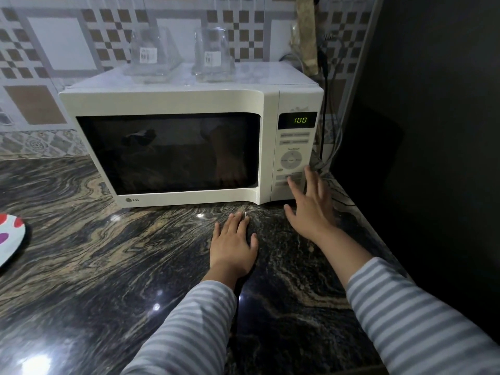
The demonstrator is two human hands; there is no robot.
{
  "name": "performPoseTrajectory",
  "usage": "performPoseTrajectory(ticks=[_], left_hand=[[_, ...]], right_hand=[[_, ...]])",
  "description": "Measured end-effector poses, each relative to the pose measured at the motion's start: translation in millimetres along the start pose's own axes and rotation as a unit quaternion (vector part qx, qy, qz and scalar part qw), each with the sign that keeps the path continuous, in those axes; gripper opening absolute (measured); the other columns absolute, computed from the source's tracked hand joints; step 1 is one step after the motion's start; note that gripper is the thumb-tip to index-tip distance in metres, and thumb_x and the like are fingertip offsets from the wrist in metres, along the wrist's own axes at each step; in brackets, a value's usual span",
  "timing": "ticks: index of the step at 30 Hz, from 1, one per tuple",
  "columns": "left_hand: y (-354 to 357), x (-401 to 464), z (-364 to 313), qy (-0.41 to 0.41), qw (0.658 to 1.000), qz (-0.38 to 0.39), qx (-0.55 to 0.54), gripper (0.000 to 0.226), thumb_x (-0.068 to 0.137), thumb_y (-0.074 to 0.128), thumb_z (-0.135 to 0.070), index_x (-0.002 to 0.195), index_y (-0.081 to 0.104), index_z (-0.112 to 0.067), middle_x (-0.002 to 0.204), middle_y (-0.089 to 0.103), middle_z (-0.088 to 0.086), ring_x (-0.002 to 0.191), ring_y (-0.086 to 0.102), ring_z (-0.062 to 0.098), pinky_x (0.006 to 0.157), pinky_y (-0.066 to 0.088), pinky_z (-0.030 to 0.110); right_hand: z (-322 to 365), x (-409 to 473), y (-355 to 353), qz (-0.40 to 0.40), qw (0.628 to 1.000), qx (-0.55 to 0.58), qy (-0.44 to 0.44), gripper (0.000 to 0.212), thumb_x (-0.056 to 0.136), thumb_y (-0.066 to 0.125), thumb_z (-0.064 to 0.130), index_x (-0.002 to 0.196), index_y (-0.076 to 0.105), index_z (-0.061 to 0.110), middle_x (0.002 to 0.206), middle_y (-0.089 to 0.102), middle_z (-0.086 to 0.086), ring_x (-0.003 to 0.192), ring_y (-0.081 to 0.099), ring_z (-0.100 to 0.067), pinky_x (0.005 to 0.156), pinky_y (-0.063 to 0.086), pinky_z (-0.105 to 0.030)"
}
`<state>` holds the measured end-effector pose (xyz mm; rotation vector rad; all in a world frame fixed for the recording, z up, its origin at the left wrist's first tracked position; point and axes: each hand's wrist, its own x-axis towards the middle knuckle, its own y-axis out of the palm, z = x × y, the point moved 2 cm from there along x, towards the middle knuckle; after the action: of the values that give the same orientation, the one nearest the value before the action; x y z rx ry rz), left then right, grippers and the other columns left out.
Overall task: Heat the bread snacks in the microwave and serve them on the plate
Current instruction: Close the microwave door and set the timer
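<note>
Head | microwave (189, 147) door faces cam, long axis L-R | L grip (232, 246) flat on counter (94, 253) | R grip (308, 207) fingers spread

Polished stone under my palms.
Glossy marbled countertop (108, 253), smooth white plastic microwave (189, 104), clear glass jars (154, 55) on top, my striped cloth sleeves (194, 326).

microwave (189, 104) door: "LG" | display (297, 120): "100"
</note>
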<state>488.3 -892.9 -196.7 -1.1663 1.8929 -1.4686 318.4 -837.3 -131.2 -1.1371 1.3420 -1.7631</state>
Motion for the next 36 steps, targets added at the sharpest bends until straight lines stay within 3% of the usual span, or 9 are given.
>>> performPoseTrajectory(ticks=[5, 11, 17, 20, 23, 29, 36], left_hand=[[0.3, 1.1, 0.3, -0.001, 1.0, -0.006, -0.005, 0.055, 0.097, 0.031, -0.042, 0.149, 0.026, -0.023, 0.16, 0.014, -0.004, 0.148, 0.005, 0.012, 0.12, 0.001, 0.04], [0.6, 1.8, 0.0, 0.002, 1.0, -0.004, -0.008, 0.056, 0.097, 0.031, -0.042, 0.149, 0.026, -0.022, 0.16, 0.015, -0.004, 0.148, 0.005, 0.013, 0.12, 0.0, 0.04], [-3.6, 2.7, -0.2, -0.001, 1.0, 0.023, -0.009, 0.057, 0.098, 0.032, -0.041, 0.15, 0.021, -0.021, 0.161, 0.012, -0.003, 0.148, 0.003, 0.014, 0.12, 0.0, 0.042], [-12.3, 7.0, -2.6, -0.016, 0.997, 0.031, -0.063, 0.063, 0.097, 0.041, -0.037, 0.151, 0.014, -0.023, 0.158, 0.019, 0.001, 0.147, 0.012, 0.018, 0.119, 0.006, 0.045], [-35.7, 17.4, -11.7, -0.001, 0.994, -0.04, -0.104, 0.071, 0.094, 0.048, -0.036, 0.152, 0.008, -0.025, 0.154, 0.027, 0.001, 0.143, 0.022, 0.022, 0.117, 0.018, 0.046], [-103.9, 49.7, -42.8, 0.129, 0.962, -0.198, -0.135, 0.085, 0.089, 0.061, -0.03, 0.152, 0.004, -0.03, 0.146, 0.039, 0.003, 0.133, 0.035, 0.024, 0.106, 0.036, 0.044], [-137.6, 74.4, -57.0, 0.181, 0.943, -0.241, -0.144, 0.096, 0.091, 0.06, -0.032, 0.144, -0.018, -0.043, 0.129, 0.057, 0.0, 0.118, 0.048, 0.022, 0.091, 0.045, 0.042]], right_hand=[[2.1, 2.6, 3.8, -0.009, 1.0, -0.015, 0.012, 0.066, 0.097, 0.043, 0.04, 0.152, 0.01, 0.029, 0.159, -0.017, -0.009, 0.146, -0.01, -0.031, 0.118, 0.005, -0.052], [1.4, 4.4, 4.0, 0.013, 0.999, -0.035, 0.015, 0.069, 0.095, 0.045, 0.04, 0.152, 0.006, 0.033, 0.158, -0.021, -0.008, 0.145, -0.018, -0.03, 0.115, -0.007, -0.058], [-1.4, 2.1, -10.0, 0.029, 1.0, -0.008, 0.006, 0.067, 0.095, 0.047, 0.037, 0.151, 0.012, 0.034, 0.158, -0.016, -0.003, 0.145, -0.018, -0.028, 0.116, -0.008, -0.057], [-1.3, -1.6, -20.8, 0.019, 1.0, 0.008, 0.001, 0.068, 0.094, 0.049, 0.035, 0.152, 0.013, 0.031, 0.16, -0.012, -0.001, 0.146, -0.016, -0.025, 0.117, -0.006, -0.055], [-0.6, -0.2, -38.8, -0.002, 1.0, 0.024, -0.016, 0.074, 0.093, 0.051, 0.033, 0.152, 0.007, 0.031, 0.159, -0.014, -0.002, 0.146, -0.017, -0.025, 0.117, -0.004, -0.056], [1.0, 14.6, -85.9, -0.051, 0.997, -0.015, -0.06, 0.1, 0.089, 0.059, 0.035, 0.145, -0.024, 0.037, 0.148, -0.043, -0.003, 0.14, -0.034, -0.027, 0.115, -0.008, -0.058], [12.2, 49.4, -124.1, -0.076, 0.991, -0.069, -0.081, 0.12, 0.082, 0.067, 0.045, 0.135, -0.04, 0.031, 0.146, -0.046, -0.008, 0.136, -0.04, -0.028, 0.113, -0.013, -0.06]])
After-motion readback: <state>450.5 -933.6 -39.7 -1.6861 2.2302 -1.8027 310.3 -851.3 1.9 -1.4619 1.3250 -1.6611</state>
